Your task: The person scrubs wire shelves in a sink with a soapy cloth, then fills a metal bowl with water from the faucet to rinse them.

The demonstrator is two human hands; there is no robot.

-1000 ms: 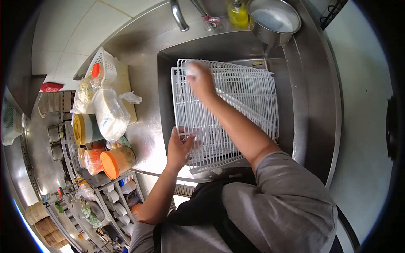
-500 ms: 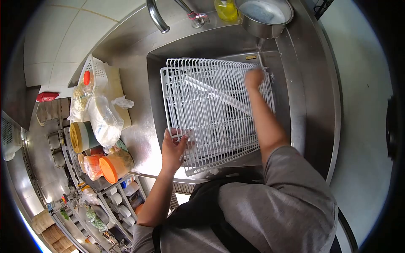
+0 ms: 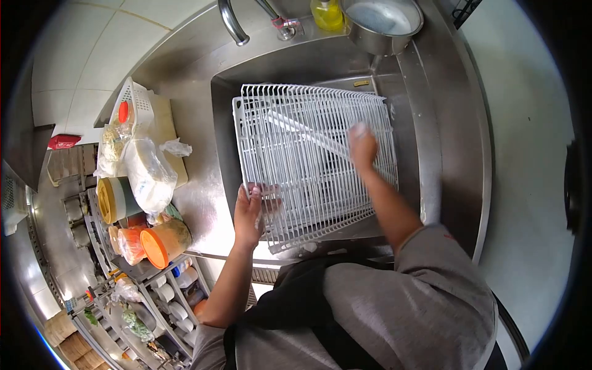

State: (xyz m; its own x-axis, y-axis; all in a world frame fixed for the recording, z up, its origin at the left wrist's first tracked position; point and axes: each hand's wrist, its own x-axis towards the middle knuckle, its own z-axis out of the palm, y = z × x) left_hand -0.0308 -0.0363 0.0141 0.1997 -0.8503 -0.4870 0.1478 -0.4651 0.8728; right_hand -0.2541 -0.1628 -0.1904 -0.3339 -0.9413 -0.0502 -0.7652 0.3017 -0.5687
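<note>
White wire racks (image 3: pixel 308 179) lie stacked in the metal sink (image 3: pixel 231 79), tilted a little. My left hand (image 3: pixel 248 213) is closed around the left edge of the rack near its lower corner, its fingers partly behind the wires. My right hand (image 3: pixel 364 148) is over the right part of the rack, curled closed and blurred by motion. A pale patch shows at its fingers, but what it holds is hidden. A white diagonal bar (image 3: pixel 308 132) shows among the wires, left of my right hand.
Behind the sink are a faucet (image 3: pixel 233 24), a bottle of yellow liquid (image 3: pixel 328 15) and a metal pot (image 3: pixel 383 40) of cloudy, sudsy water. On the left counter stand a white basket (image 3: pixel 140 102), plastic bags (image 3: pixel 150 176) and an orange-lidded container (image 3: pixel 165 243).
My right hand has moved down and slightly left across the rack. My left hand keeps its grip on the edge. The whole view has shifted slightly.
</note>
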